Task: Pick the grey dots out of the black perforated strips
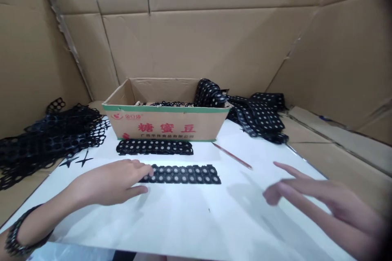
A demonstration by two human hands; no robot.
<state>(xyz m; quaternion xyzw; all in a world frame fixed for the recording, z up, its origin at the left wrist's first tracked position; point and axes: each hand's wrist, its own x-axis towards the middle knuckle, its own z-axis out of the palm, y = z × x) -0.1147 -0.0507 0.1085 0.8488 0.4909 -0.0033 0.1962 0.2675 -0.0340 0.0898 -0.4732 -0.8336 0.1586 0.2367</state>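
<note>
A flat black strip (186, 174) with two rows of pale round dots lies on the white table. My left hand (118, 181) is at its left end, the fingertips curled over it and the thumb just below its near edge. Part of that end is hidden under the fingers. Off to the right, my right hand (318, 204) hovers above the table, blurred, its fingers apart and nothing in them. A second dotted black strip (154, 147) lies farther back, along the front of the cardboard box (167, 124). A thin reddish-brown pencil-like stick (232, 155) rests right of the strips.
Black dotted sheets (259, 116) are heaped at the back right, one bunch (210, 94) hanging over the box rim. Black netting with round holes (52, 138) piles up at the left, beside small star-shaped black scraps (84, 159). Cardboard walls (214, 45) enclose the table (171, 220).
</note>
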